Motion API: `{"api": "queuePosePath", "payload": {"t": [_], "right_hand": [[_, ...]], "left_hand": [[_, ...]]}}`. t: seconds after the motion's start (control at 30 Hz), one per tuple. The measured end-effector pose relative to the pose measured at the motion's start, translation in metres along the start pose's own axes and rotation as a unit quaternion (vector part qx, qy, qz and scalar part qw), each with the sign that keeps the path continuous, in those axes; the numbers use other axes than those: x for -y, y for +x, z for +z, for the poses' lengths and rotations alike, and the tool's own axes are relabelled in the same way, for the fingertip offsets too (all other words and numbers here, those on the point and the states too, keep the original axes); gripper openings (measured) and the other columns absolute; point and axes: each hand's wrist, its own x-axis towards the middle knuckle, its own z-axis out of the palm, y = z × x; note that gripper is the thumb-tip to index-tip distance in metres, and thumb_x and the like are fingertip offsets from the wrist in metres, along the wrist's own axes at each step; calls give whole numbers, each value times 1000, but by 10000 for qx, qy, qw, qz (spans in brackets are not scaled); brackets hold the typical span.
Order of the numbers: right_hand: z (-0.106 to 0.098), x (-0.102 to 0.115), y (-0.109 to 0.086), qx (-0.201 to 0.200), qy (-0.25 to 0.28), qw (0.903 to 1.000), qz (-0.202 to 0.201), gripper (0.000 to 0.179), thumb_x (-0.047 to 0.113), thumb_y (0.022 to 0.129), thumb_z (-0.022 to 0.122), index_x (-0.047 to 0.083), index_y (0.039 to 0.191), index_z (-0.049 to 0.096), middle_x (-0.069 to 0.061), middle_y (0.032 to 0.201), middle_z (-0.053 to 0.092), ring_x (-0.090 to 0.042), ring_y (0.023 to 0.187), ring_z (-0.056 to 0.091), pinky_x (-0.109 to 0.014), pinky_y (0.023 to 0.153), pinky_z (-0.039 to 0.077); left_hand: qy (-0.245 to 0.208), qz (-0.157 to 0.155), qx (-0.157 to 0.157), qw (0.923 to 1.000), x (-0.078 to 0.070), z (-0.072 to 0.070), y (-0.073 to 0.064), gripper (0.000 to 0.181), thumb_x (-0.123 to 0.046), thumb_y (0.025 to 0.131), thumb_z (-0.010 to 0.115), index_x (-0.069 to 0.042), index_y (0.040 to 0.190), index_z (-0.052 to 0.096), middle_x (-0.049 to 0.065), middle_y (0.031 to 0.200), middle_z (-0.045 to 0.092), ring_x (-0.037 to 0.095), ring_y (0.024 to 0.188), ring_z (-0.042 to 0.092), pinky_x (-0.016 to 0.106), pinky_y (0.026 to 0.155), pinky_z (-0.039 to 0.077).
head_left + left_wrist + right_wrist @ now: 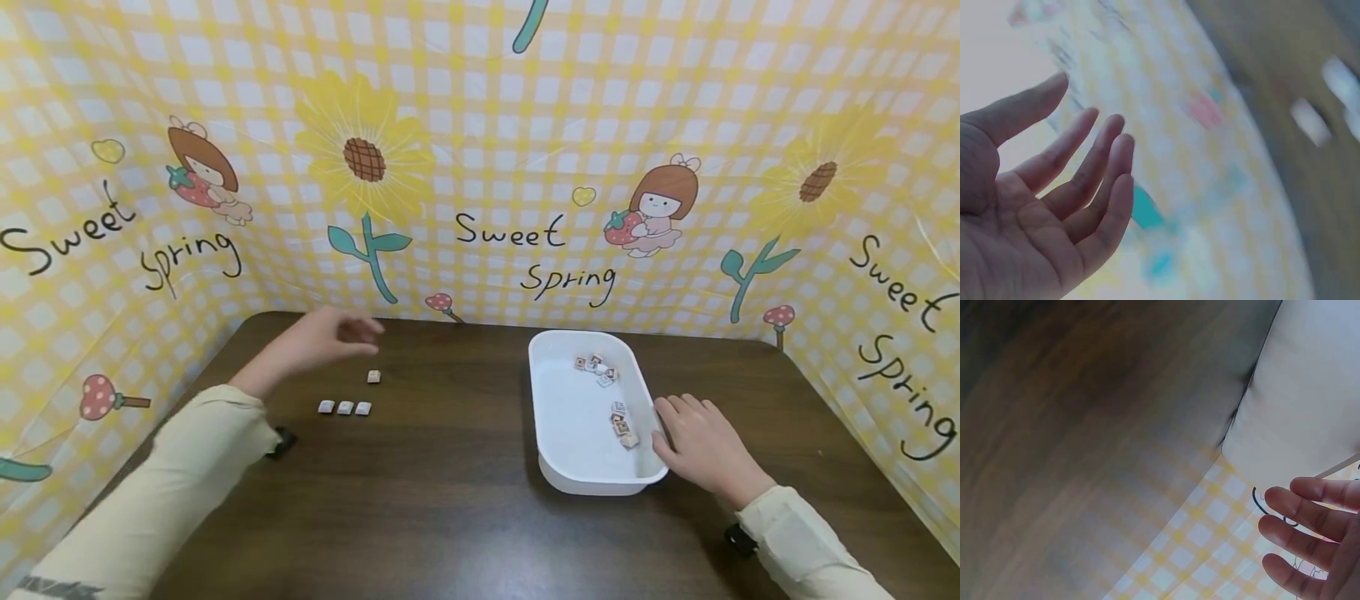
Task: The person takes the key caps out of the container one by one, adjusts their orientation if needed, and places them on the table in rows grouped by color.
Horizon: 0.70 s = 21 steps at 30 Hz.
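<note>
My left hand is raised over the far left of the table, fingers loosely bent, with nothing in its grasp. In the left wrist view its palm and spread fingers show empty. Just below it in the head view lies a single white keycap. Nearer the front is a short row of three keycaps, with one keycap in the middle. My right hand is at the right side of a white plastic tub, fingertips right at its rim. Relaxed, slightly parted fingers appear beside the tub in the right wrist view.
Two loose clusters of keycaps lie inside the tub, one cluster toward the back and another cluster by the right wall. A yellow checked cloth hangs behind and on both sides of the dark wooden table.
</note>
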Motion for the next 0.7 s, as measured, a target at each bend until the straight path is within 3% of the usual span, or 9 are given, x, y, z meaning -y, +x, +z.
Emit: {"api": "queuePosePath", "payload": {"t": [0.1,0.2,0.37,0.53,0.7], "right_hand": [[0,-1,0,5,-11,10000,20,33,24,82,58,0,103,61,-12,92,65,-26,83,56,-42,68,46],[1,-3,0,12,-18,10000,36,33,25,82,58,0,103,61,-12,92,65,-26,82,56,-40,68,45],[3,-4,0,47,-23,10000,40,33,25,81,58,0,103,61,-11,91,65,-25,81,56,-38,66,44],[2,-3,0,35,0,10000,19,35,25,81,59,-1,104,61,-12,92,65,-26,82,56,-39,67,45],[2,-2,0,-127,-18,9999,-89,33,24,80,58,-1,101,60,-11,88,65,-24,78,56,-38,64,44]], "left_hand": [[-99,392,11,9992,-50,16,19,29,-21,89,64,-6,113,65,11,103,70,23,93,65,39,83,53],[-69,760,233,9968,-99,42,43,25,-23,88,65,-10,109,67,6,100,70,18,90,65,33,80,52],[230,877,829,9924,-167,94,83,20,-26,86,67,-15,103,70,2,101,70,12,88,64,22,72,50],[625,626,1079,9902,-210,139,118,16,-28,86,67,-16,95,71,-4,96,69,7,78,59,18,64,45],[1004,-18,1000,9899,-228,180,148,16,-27,82,70,-14,92,71,-3,88,70,11,73,59,22,66,48]]}}
